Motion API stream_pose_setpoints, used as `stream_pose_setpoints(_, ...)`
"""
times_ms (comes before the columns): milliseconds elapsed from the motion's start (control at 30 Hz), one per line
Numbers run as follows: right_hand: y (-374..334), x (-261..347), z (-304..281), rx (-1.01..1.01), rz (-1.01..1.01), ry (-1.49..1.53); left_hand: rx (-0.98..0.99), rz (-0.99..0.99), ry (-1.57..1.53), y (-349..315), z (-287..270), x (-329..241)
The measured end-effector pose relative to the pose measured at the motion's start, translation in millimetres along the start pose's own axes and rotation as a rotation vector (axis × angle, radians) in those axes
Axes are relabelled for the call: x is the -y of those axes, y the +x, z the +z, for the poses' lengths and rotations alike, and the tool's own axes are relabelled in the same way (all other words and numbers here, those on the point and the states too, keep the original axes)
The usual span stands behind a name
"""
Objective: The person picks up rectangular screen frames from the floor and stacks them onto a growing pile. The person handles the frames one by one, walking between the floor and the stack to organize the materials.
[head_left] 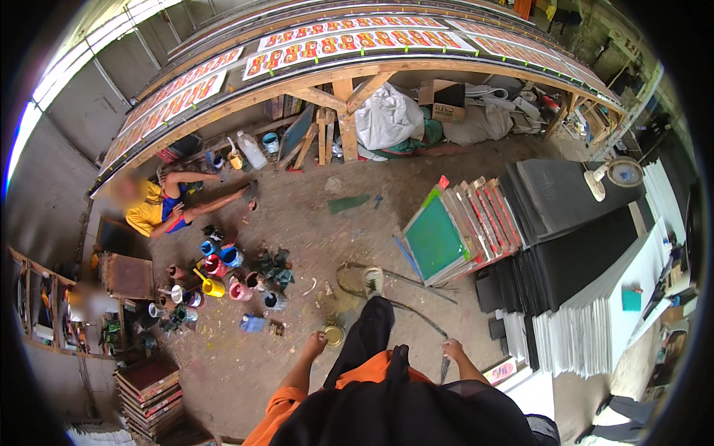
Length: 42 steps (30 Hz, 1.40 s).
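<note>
My left hand (315,344) is closed, its fingers up against the rim of a round gold-coloured tin (334,336). Whether they grip that tin or only overlap it in view, I cannot tell. On the other side, my right hand (451,348) is closed around a dark strap (445,369). A dark strip (418,315) runs from near my foot toward this hand. My light shoe (372,281) stands ahead, between the curved dark strips on the concrete floor.
Paint pots (213,287) and a blue container (252,323) stand left. Beyond them a person in yellow (146,218) sits on the floor. Screen frames (437,236) and stacked boards (580,327) are on the right. A long table (349,73) with printed sheets spans the back.
</note>
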State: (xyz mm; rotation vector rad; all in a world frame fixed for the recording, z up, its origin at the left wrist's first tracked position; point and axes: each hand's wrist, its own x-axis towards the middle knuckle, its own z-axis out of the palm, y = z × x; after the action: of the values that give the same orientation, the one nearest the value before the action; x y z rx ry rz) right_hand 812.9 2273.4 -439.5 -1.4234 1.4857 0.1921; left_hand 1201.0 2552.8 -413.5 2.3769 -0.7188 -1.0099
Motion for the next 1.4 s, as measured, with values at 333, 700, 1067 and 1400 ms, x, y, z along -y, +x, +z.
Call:
stream_pose_setpoints(333, 163, 187, -54, 0.100, -0.004, -0.198, 0.019, 0.031, 0.015, 236, -88, -107)
stream_pose_setpoints(700, 268, 356, -91, -0.035, -0.166, -0.202, 0.173, 0.313, 0.095, 435, -116, -292)
stream_pose_setpoints(1067, 469, 397, -151, -0.155, -0.702, -0.849, 0.216, 0.513, 0.258, 663, -157, -437)
stream_pose_setpoints(1400, 510, 494, -244, -0.349, -0.048, 0.199, 0.334, 0.604, 0.419, 828, -126, -623)
